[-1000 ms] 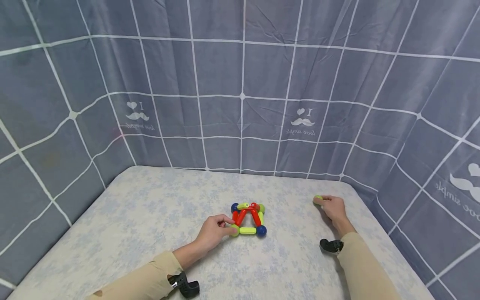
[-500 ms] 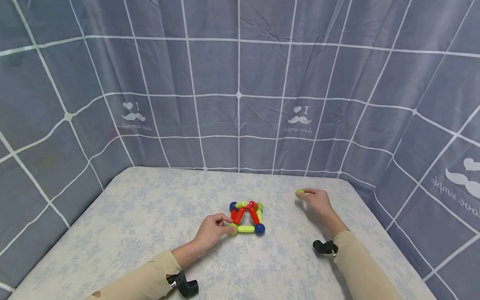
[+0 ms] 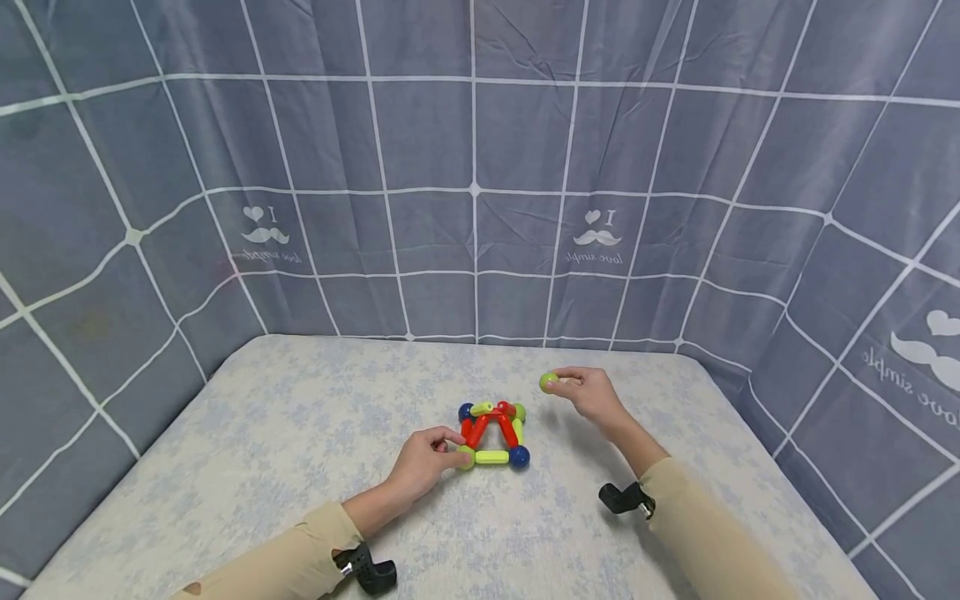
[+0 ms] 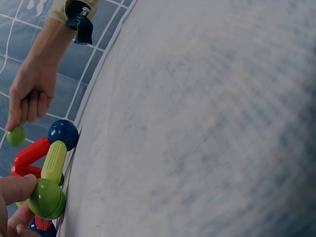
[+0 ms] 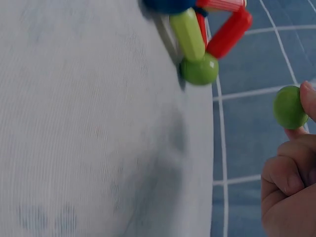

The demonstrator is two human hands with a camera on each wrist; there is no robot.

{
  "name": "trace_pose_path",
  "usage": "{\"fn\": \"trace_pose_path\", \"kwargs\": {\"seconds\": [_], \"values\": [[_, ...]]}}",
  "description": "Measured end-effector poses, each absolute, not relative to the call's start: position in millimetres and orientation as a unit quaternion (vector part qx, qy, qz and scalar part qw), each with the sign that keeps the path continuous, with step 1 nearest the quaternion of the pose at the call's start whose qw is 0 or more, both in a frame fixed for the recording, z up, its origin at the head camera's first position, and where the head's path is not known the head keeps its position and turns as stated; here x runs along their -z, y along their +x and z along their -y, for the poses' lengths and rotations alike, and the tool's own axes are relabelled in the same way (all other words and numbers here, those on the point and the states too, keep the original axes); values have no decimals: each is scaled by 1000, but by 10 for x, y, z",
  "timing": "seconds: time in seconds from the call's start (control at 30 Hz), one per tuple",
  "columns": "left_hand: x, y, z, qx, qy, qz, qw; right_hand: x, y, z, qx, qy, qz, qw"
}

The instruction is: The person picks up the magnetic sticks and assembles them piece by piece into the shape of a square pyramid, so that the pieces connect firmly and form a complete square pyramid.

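Note:
A small frame of balls and rods stands on the table, with red rods [image 3: 509, 432] rising toward its top. Along its front a light-green rod [image 3: 492, 457] joins a green corner ball [image 4: 47, 198] to a dark blue ball [image 3: 519, 457]. My left hand [image 3: 422, 460] pinches that green corner ball between thumb and fingers. Another green ball [image 3: 548, 382] is pinched in the fingertips of my right hand [image 3: 592, 395], held above the table behind and right of the frame. In the right wrist view this loose ball [image 5: 290, 107] is apart from the frame's rear green ball [image 5: 200, 69].
The table [image 3: 322, 417] has a pale cloth with a faint blue pattern. A grey-blue curtain [image 3: 420, 225] with white grid lines surrounds its back and sides. Each wrist carries a black camera mount [image 3: 626, 498].
My right hand has carried the green ball leftward from the table's right side, nearer the frame, and raised it. My left hand stays on the corner ball.

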State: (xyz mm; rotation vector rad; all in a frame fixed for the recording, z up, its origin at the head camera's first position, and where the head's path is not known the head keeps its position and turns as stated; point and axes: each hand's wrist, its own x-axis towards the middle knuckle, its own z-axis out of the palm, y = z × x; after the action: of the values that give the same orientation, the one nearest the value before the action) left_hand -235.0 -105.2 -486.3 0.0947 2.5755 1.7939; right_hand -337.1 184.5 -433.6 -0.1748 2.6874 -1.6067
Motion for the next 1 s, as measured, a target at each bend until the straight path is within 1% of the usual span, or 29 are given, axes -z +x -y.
{"fn": "trace_pose_path", "kwargs": {"seconds": [0.2, 0.57, 0.8, 1.0], "values": [[4860, -2349, 1055, -571, 33, -820, 2, 4274, -3281, -1594, 517, -91, -851, 11], [4850, -2347, 1055, -573, 32, -819, 3, 4291, -3187, -1283, 526, -144, -838, 29], [4844, -2346, 1056, -574, 31, -818, 4, 4336, -3126, -1168, 531, -180, -827, 49], [4834, -2368, 1039, -576, 23, -817, 4, 4379, -3096, -1147, 518, -187, -833, 47]]}}
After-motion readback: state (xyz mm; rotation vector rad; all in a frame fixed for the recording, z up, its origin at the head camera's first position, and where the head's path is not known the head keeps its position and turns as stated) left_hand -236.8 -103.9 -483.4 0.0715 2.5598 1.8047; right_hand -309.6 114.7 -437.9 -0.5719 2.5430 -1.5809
